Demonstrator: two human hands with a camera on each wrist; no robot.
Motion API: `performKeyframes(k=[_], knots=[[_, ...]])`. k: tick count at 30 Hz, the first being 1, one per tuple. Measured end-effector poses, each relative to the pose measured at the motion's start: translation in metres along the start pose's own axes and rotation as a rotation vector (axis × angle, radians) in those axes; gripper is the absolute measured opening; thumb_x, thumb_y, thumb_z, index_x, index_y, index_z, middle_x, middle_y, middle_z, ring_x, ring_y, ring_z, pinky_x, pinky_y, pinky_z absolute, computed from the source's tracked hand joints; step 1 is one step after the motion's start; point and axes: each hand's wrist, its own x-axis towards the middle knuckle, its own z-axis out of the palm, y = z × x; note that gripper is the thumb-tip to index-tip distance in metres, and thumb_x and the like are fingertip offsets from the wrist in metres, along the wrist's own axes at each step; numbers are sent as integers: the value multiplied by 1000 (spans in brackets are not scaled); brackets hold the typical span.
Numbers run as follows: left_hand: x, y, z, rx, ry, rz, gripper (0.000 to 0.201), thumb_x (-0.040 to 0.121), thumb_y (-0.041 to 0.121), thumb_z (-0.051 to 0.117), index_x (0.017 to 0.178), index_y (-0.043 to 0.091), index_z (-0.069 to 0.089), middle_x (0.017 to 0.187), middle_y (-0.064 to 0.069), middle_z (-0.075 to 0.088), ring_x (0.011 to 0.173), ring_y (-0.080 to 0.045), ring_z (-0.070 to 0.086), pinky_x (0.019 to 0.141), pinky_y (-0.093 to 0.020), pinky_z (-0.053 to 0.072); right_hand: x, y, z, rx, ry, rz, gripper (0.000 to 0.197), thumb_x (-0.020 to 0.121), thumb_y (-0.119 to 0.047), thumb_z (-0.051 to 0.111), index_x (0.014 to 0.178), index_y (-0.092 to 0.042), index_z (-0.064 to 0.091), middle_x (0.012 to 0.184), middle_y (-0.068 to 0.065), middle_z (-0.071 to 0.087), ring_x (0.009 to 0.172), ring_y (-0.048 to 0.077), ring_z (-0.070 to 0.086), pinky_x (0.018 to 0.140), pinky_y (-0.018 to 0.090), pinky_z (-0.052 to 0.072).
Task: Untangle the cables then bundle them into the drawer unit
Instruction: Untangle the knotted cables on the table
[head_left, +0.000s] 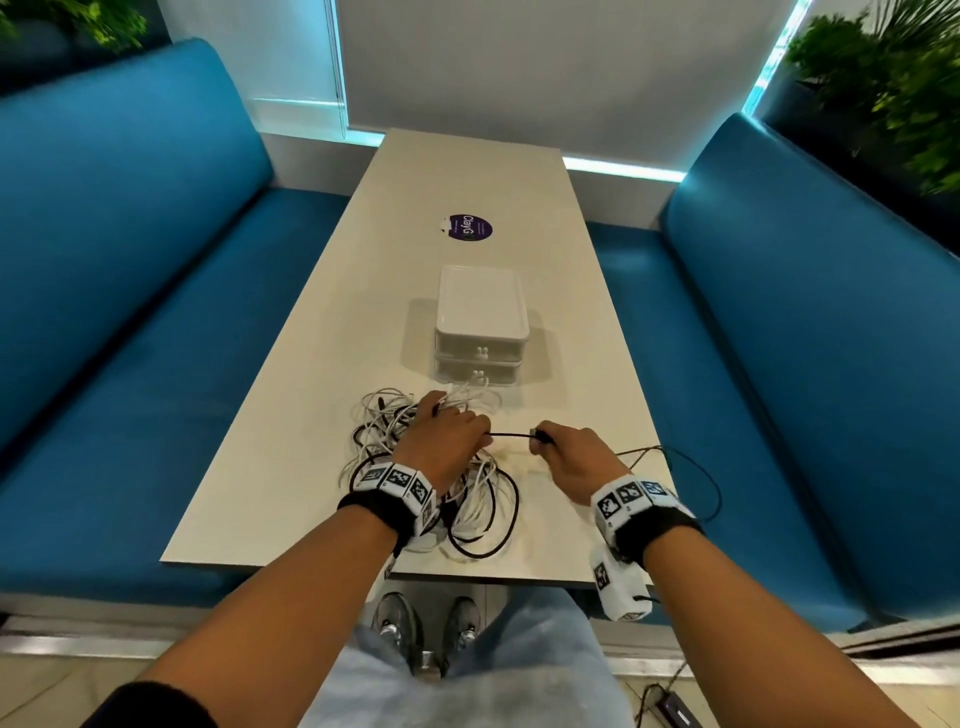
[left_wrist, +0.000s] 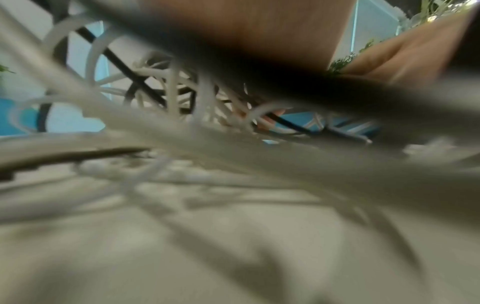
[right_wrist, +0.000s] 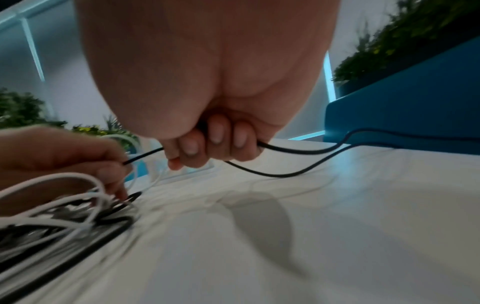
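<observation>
A tangle of white and black cables (head_left: 415, 467) lies on the near end of the beige table (head_left: 291, 415). My left hand (head_left: 441, 436) rests on top of the tangle, fingers curled into the strands (right_wrist: 64, 156). My right hand (head_left: 566, 457) grips a black cable (head_left: 511, 435) that runs taut from the tangle; its fingers (right_wrist: 215, 142) are curled round it, and the loose length (right_wrist: 324, 152) trails off to the right. The white two-drawer unit (head_left: 480, 327) stands just beyond the tangle, both drawers closed. The left wrist view is blurred, showing only close cables (left_wrist: 182, 98).
Blue benches (head_left: 130, 312) flank the table on both sides. A purple round sticker (head_left: 470, 227) lies on the table beyond the drawer unit. Plants (head_left: 893, 78) stand behind the right bench. The black cable loops over the table's right edge (head_left: 701, 478).
</observation>
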Motion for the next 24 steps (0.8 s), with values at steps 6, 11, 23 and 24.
performKeyframes(k=[6, 11, 23, 24], knots=[[-3, -5, 5, 23, -44, -31, 12, 98, 25, 50, 102, 36, 54, 89, 8, 61, 99, -22, 57, 107, -53, 13, -6, 33, -18, -118, 36, 201, 18, 99, -28, 42, 97, -28, 59, 91, 7, 66, 74, 26, 62, 67, 34, 52], [-2, 4, -1, 69, -109, -60, 18, 95, 22, 50, 107, 35, 52, 95, 7, 62, 106, -23, 53, 108, -55, 11, -2, 13, -5, -103, 103, 168, 40, 101, -33, 42, 140, -23, 42, 106, 14, 66, 92, 33, 64, 78, 38, 53], [-5, 2, -12, 23, -72, -70, 20, 101, 28, 41, 117, 30, 53, 111, 3, 58, 118, -24, 50, 111, -54, 17, 10, -33, 8, -137, 68, -43, 19, 99, -26, 45, 107, -17, 60, 100, 12, 68, 91, 33, 62, 75, 41, 52], [-8, -4, -12, 14, -70, -80, 23, 100, 27, 42, 121, 31, 52, 115, 3, 58, 119, -24, 48, 111, -53, 17, 8, -27, 3, -171, 82, 12, 20, 99, -26, 44, 108, -16, 59, 99, 12, 67, 90, 33, 63, 74, 39, 52]])
